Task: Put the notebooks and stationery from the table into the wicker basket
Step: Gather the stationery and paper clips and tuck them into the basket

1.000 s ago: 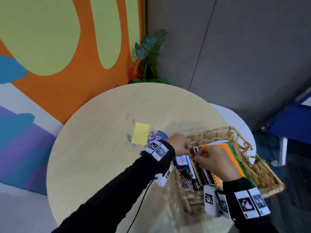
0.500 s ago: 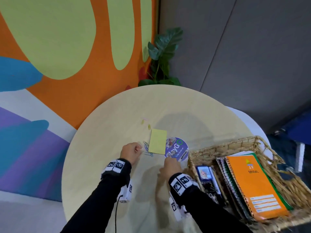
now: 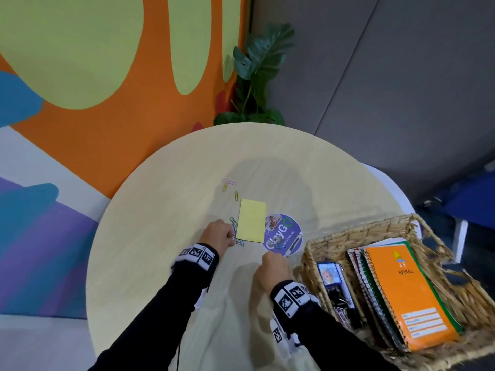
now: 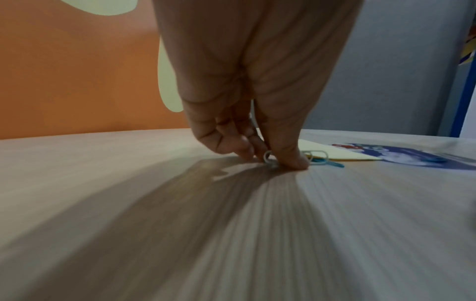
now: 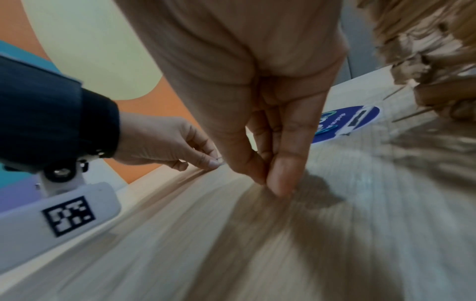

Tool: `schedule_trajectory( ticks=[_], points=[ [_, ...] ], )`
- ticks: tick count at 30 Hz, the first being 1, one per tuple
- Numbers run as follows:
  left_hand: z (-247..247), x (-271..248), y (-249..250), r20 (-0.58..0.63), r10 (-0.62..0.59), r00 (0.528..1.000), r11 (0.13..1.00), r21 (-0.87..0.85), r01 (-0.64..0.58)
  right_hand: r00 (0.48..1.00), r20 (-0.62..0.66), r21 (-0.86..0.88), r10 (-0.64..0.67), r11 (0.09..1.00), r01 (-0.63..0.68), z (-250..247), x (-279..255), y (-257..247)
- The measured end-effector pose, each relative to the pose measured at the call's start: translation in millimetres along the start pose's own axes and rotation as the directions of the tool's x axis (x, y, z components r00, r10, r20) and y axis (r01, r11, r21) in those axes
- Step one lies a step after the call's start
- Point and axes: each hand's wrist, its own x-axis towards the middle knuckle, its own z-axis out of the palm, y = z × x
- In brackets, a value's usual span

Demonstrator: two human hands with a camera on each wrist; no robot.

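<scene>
The left hand (image 4: 260, 130) pinches a pale paper clip (image 4: 268, 159) off the worktop (image 3: 160, 210) beside the yellow note pad (image 3: 251, 223), the right hand (image 5: 260, 126) closes its fingertips empty near the round sticker (image 3: 283, 234), and a clean lift to the wicker basket (image 3: 359, 234) likely needs one clip tipped up on edge.

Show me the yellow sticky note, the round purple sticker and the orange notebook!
yellow sticky note (image 3: 251, 223), head view, middle of the pad.
round purple sticker (image 3: 288, 231), head view, printed face.
orange notebook (image 3: 409, 293), head view, front cover.

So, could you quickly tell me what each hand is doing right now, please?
Left hand: pinching a pale paper clip on the table.
Right hand: fingertips pinched together at the table; anything held cannot be told.
</scene>
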Motion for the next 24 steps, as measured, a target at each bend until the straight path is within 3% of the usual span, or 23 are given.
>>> schedule_trajectory(
  ticks=[3, 7, 10, 12, 18, 21, 24],
  points=[
    [-3, 5, 5, 0.07, -0.031, 0.997, 0.998, 0.056, 0.027, 0.997, 0.029, -0.014, -0.077, 0.997, 0.078, -1, -15, 3],
    [-3, 5, 8, 0.114, -0.007, 0.993, 0.995, 0.101, -0.005, 0.967, -0.016, 0.113, -0.253, 0.961, 0.253, -33, -61, 10],
    [-4, -4, 2, 0.07, -0.011, 0.997, 0.995, 0.1, 0.004, 0.94, -0.162, 0.228, -0.302, 0.915, 0.333, -83, -94, 40],
    [-8, -11, 1, 0.019, -0.026, 0.999, 0.997, 0.077, 0.024, 0.943, -0.184, 0.255, -0.278, 0.913, 0.319, -111, -102, 74],
    [-33, -42, 21, 0.008, -0.027, 1.0, 0.998, 0.049, 0.026, 0.988, 0.087, -0.046, -0.131, 0.99, 0.136, -108, -70, 146],
    [-47, -67, 52, 0.012, 0.071, 0.997, 0.997, 0.04, -0.072, 0.962, 0.262, -0.155, -0.078, 0.98, 0.122, -92, -57, 147],
    [-58, -95, 86, 0.028, 0.202, 0.979, 0.979, 0.022, -0.202, 0.949, 0.31, -0.279, -0.058, 0.949, 0.149, -78, -49, 138]
  ],
)
